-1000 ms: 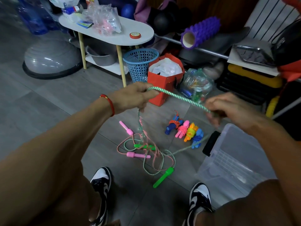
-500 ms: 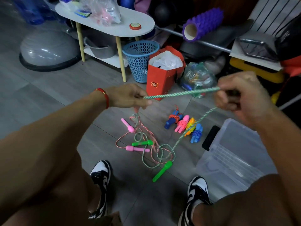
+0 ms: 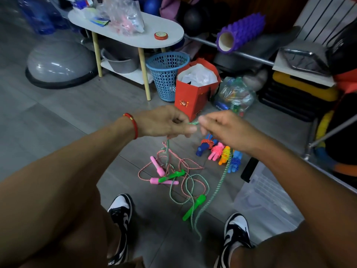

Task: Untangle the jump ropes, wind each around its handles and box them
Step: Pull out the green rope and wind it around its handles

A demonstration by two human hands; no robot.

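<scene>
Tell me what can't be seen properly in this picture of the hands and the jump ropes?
- Green rope, head view: where the left hand and right hand hold it, fingers cover it.
- Clear box, head view: the right arm covers part; its inside is blurred.
- Wound ropes, head view: the right hand partly covers them.
- Red bag: its print is too small to read.

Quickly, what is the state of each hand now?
Left hand: pinches the green rope.
Right hand: fingers curled at the same rope; the grip itself is hidden.
</scene>
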